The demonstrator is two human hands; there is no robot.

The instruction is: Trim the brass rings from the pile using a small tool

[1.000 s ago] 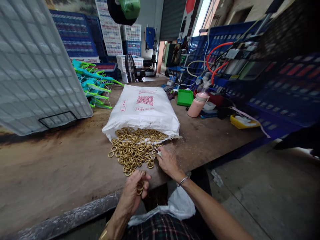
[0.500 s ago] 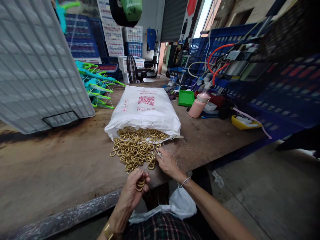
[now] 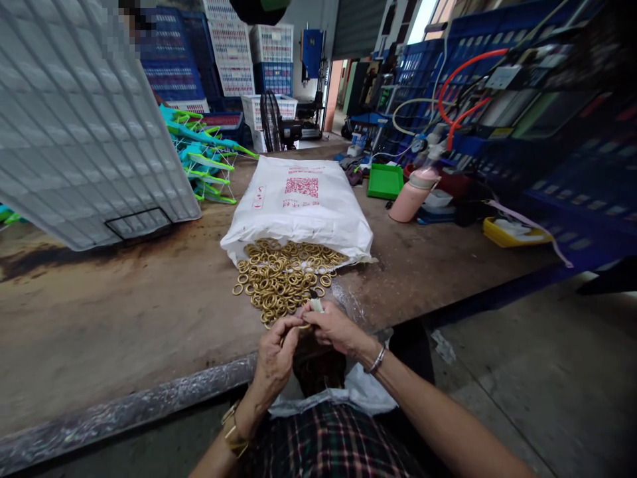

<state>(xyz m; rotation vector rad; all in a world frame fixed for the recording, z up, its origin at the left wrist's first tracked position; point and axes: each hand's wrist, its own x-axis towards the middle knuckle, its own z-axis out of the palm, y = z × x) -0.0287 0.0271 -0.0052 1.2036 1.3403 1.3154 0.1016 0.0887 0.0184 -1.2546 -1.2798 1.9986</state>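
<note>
1. A pale ribbed panel [image 3: 94,133] leans over the counter [image 3: 124,332].
2. Behind it stand blue crates [image 3: 169,79], their contents too dark to tell; teal-and-green plastic pieces [image 3: 204,162] lie beside the panel, with white crates [image 3: 231,56] stacked further back.
3. A white sack [image 3: 298,212] lies flat on the counter, its mouth toward the person; gold rings [image 3: 279,285] fill the opening and spill out in a heap.
4. The left hand [image 3: 277,352], near the heap's front, has its fingers closed around gold rings, mostly hidden.
5. The right hand [image 3: 338,328] meets it, fingers drawn narrow beside a ring's visible edge; whether they grip it cannot be told.
6. Beyond sit a shallow green tray [image 3: 385,181] and a pink bottle [image 3: 412,199], its contents hidden.
7. At the right, a yellow tray [image 3: 497,237] holds white pieces.
</note>
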